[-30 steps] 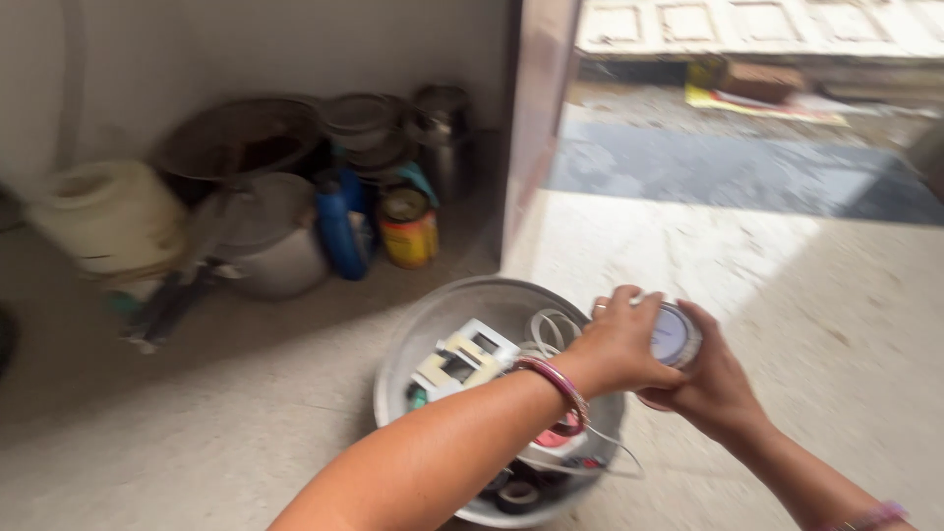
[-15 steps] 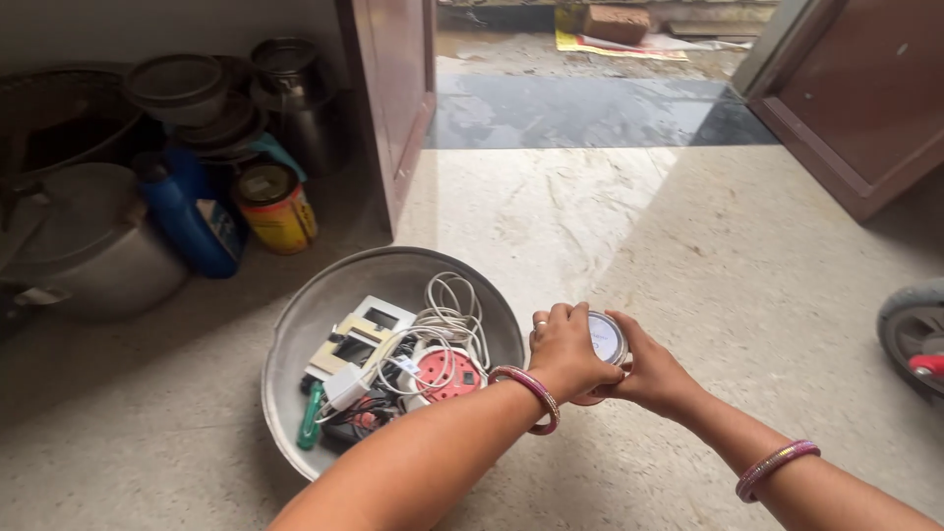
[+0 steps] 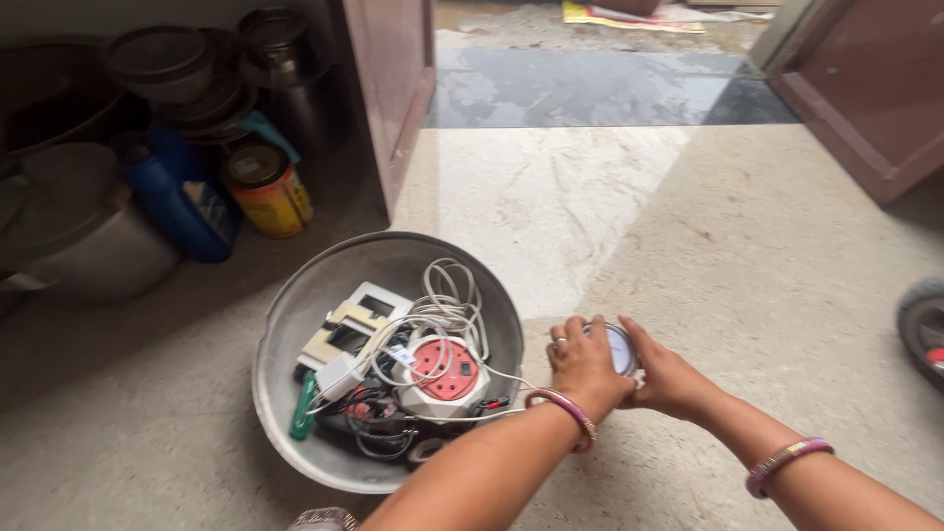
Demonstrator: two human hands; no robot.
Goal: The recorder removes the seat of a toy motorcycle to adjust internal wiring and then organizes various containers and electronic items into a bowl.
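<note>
Both hands close around a small round white-faced object [image 3: 619, 346], held low over the stone floor [image 3: 747, 256]. The left hand [image 3: 582, 366] wraps its fingers over the near-left edge of the disc, a ring on one finger and a pink bangle [image 3: 562, 413] at the wrist. The right hand [image 3: 667, 376] cups the opposite edge, thumb up along the rim, so the disc is pinched between the two palms; only a sliver of its pale face shows.

Just left of the grip sits a wide metal basin [image 3: 295, 324], its rim almost touching the left wrist. Inside it lie a red-and-white round socket box [image 3: 444, 372], a tangle of white cable [image 3: 442, 300] and a white switch plate [image 3: 354, 320].

Farther off, beyond the basin, a yellow tin [image 3: 267, 189] stands beside a blue jug [image 3: 182, 202], with stacked dark pots [image 3: 177, 74] behind them.
</note>
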